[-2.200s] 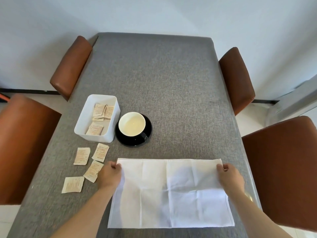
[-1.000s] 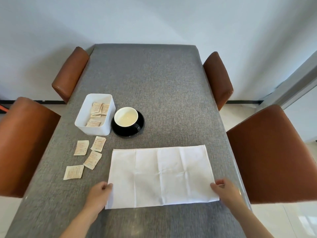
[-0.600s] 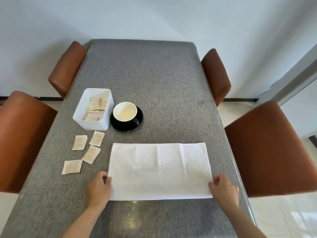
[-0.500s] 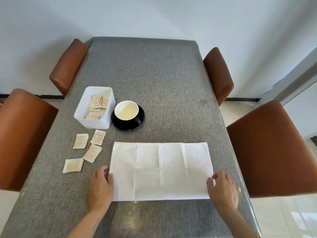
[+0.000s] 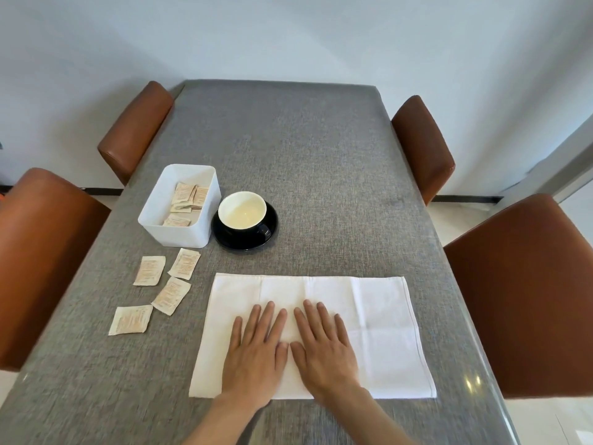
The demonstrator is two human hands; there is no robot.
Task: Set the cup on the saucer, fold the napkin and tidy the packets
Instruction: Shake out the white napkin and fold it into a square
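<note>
Counter [image 5: 288, 149]: long, covered in grey woven cloth, far end against a plain white wall [image 5: 288, 33]. Four brown padded chairs, two per side; nearest right chair [image 5: 519, 290] the largest in view.

Far left: white bin [image 5: 150, 216] holding several packets, count unclear at this size. Just right of it, black cup [image 5: 242, 216] with pale interior, seated on black saucer [image 5: 271, 229]. Four loose packets [image 5: 184, 263] lie flat on the counter near the bin's near side.

Near centre: white napkin [image 5: 378, 316], a flat rectangle with creases showing.

Left hand [image 5: 256, 358] and right hand [image 5: 324, 351]: palms down, fingers spread, side by side on the napkin's left half, thumbs nearly touching.

Change from half a second ago: both hands were at the napkin's near corners, well apart; they now lie together on its surface. Napkin, cup, bin, packets unmoved.
</note>
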